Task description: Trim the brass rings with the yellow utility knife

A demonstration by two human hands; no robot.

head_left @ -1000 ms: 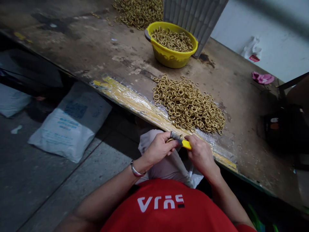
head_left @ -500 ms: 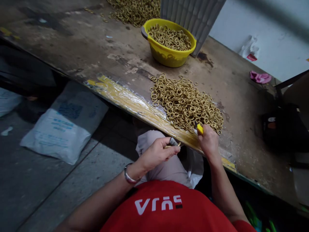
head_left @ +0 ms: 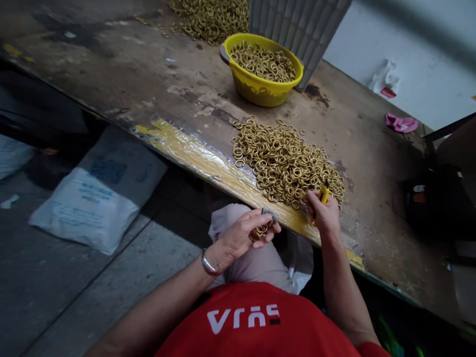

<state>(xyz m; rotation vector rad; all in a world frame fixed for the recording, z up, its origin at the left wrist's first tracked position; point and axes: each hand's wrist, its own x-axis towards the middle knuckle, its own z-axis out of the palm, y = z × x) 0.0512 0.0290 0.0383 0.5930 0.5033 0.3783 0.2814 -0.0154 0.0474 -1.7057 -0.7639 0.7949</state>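
Observation:
Several brass-coloured rings lie in my left hand, its fingers curled round them above my knee, off the table's edge. A grey wrap covers one of its fingertips. My right hand grips a yellow-handled cutter with a dark tip, which now points up and away. The blade's exact form is too small to make out. That hand is at the near right side of a heap of rings on the table, its fingertips close to the nearest ones.
Behind the heap stands a yellow basin filled with rings, against a grey ribbed crate. Another ring pile lies farther back. Yellow tape covers the table's front edge. A white sack rests on the floor at left.
My left hand has turned, so the rings in it now show. My right hand has rotated the cutter from pointing at the heap to pointing upward, its fingers now nearer the rings.

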